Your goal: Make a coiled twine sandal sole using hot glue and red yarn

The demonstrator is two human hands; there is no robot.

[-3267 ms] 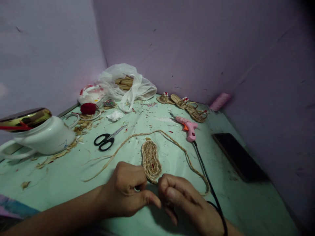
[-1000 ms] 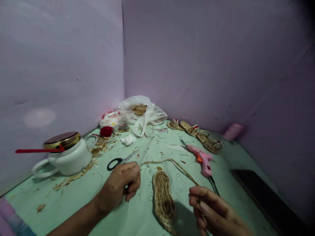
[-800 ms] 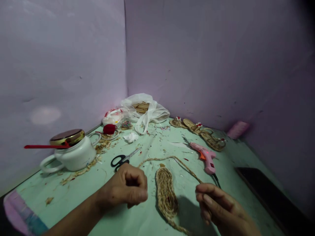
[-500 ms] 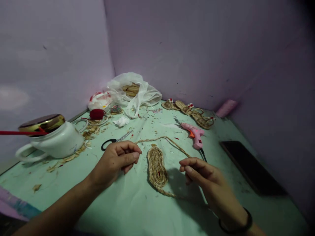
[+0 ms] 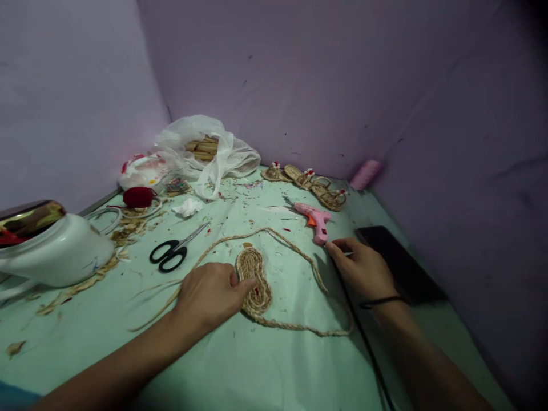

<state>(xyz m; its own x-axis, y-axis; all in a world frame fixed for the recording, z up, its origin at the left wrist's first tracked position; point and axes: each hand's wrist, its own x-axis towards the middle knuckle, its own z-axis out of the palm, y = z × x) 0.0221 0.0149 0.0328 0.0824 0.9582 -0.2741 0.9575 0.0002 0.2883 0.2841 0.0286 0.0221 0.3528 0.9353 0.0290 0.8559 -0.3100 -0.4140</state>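
Note:
A coiled, sole-shaped piece of braided straw point(image 5: 252, 264) lies flat in the middle of the table, its loose braid point(image 5: 295, 326) trailing to the right. My left hand point(image 5: 214, 294) is at its left edge, thumb on top and the other fingers curled and partly hidden. Behind the sole, another length of braid point(image 5: 268, 230) arcs across the cloth and passes by my left hand. At the right, my right hand point(image 5: 363, 268) has its fingertips closed on the black cord point(image 5: 363, 334), just below the handle of a pink glue gun point(image 5: 317, 221).
Black-handled scissors point(image 5: 173, 251) lie left of the sole. A white pot point(image 5: 77, 251) stands at the far left. A plastic bag point(image 5: 235, 154), red yarn point(image 5: 139, 197) and small woven sandals point(image 5: 327, 194) are at the back. A dark phone-like slab point(image 5: 402, 265) lies beyond my right hand.
My left hand has moved down onto the sole. My right hand has moved forward to the glue gun's cord. The view has shifted right, and the loose braid lies differently.

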